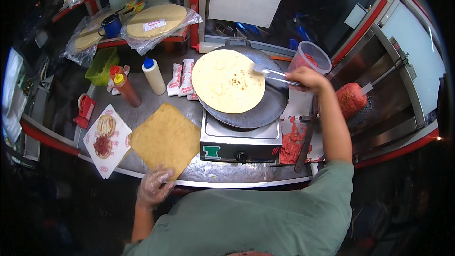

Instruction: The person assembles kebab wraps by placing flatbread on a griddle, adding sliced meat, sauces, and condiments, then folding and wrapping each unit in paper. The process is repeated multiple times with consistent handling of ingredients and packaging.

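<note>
My right hand (pixel 307 78) is closed around metal tongs (pixel 276 74). Their tips are at the right edge of a large round flatbread (pixel 225 87), pale with a few browned spots. The flatbread lies partly over a dark round griddle pan (pixel 278 99) and hangs past its left side. My left hand (pixel 155 187), in a clear plastic glove, is at the lower corner of a sheet of brown paper (pixel 163 135), its fingers slightly curled and apart. Left of that, a white paper sheet (pixel 106 161) holds a small flatbread with shredded red meat (pixel 102 146) and sauce-streaked topping.
A gas stove (pixel 241 144) carries the pan. Chopped red meat (pixel 294 144) and a long knife (pixel 305 147) lie at right, near a meat spit (pixel 350 100) and a plastic tub (pixel 310 57). Sauce bottles (pixel 154 77) stand at left, below shelved flatbreads (pixel 156 19).
</note>
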A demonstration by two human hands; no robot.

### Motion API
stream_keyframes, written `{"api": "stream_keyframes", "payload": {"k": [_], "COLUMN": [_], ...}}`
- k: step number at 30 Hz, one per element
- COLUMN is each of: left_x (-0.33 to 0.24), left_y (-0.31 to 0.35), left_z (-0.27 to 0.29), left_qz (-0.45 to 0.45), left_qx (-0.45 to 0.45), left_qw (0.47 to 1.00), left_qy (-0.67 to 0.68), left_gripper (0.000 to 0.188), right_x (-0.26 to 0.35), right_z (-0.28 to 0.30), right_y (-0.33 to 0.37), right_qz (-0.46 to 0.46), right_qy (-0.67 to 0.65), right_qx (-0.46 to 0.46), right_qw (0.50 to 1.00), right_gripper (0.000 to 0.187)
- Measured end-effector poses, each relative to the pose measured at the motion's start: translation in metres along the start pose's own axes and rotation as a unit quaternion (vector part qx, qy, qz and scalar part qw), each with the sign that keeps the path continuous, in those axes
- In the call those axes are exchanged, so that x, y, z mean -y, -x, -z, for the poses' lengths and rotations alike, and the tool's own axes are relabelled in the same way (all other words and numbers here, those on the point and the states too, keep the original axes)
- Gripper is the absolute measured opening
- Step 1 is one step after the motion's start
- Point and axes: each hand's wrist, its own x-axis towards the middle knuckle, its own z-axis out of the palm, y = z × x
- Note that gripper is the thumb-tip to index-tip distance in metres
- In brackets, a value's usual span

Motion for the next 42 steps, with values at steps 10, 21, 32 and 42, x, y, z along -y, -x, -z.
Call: {"api": "stream_keyframes", "payload": {"k": [10, 21, 32, 42], "left_x": [-0.029, -0.014, 0.103, 0.149], "left_y": [-0.046, -0.006, -0.037, -0.073], "left_z": [-0.009, -0.005, 0.058, 0.112], "left_qz": [-0.062, -0.063, 0.18, 0.108], "left_qx": [0.076, 0.089, -0.19, -0.098], "left_qw": [0.993, 0.994, 0.938, 0.834], "left_qy": [0.065, 0.02, 0.228, 0.533], "left_gripper": [0.037, 0.034, 0.026, 0.028], "right_x": [0.056, -0.069, -0.217, 0.088], "right_z": [0.042, 0.039, -0.058, -0.419], "right_y": [0.012, 0.009, 0.04, 0.069], "right_qz": [0.309, 0.158, 0.085, 0.314], "right_qy": [-0.051, 0.058, 0.311, -0.157], "right_qx": [0.078, -0.004, -0.37, -0.121], "right_qw": [0.946, 0.986, 0.871, 0.929], "right_gripper": [0.033, 0.025, 0.058, 0.05]}}
